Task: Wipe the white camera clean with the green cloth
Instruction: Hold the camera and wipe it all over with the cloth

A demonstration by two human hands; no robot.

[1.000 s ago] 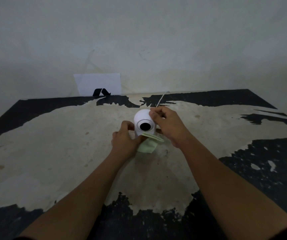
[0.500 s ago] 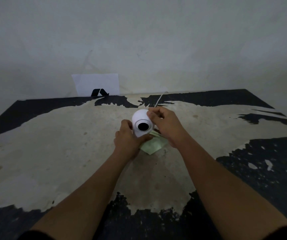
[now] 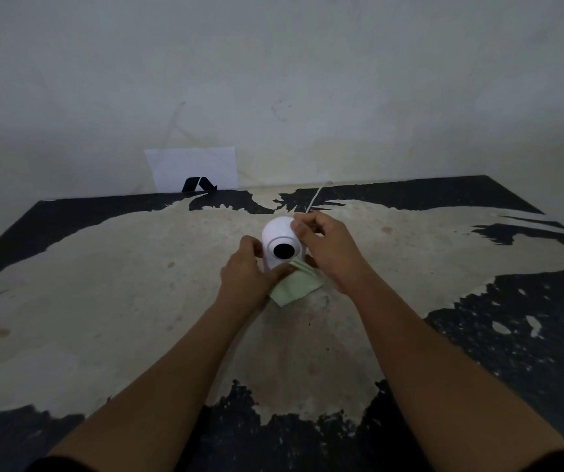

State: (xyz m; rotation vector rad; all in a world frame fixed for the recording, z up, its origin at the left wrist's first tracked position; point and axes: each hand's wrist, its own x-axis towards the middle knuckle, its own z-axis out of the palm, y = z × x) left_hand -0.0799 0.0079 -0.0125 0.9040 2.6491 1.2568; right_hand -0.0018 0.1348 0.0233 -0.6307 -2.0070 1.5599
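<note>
The round white camera [image 3: 278,233] with its black lens facing me stands at the middle of the worn table [image 3: 103,301]. My left hand [image 3: 248,275] grips the camera's lower left side and pins the folded green cloth [image 3: 294,288] against its base with the thumb. My right hand [image 3: 328,248] rests on the camera's upper right side, fingertips pinched at the top. The cloth hangs out below the lens onto the table. The camera's base is hidden by both hands.
A thin white cable [image 3: 313,199] runs from behind the camera to the table's far edge. A white sheet with a black mark [image 3: 194,170] leans on the wall at the back left. The wall stands right behind the table.
The camera has turned slightly so its lens faces me more squarely. The cloth has shifted a little under the lens. Both hands stay on the camera.
</note>
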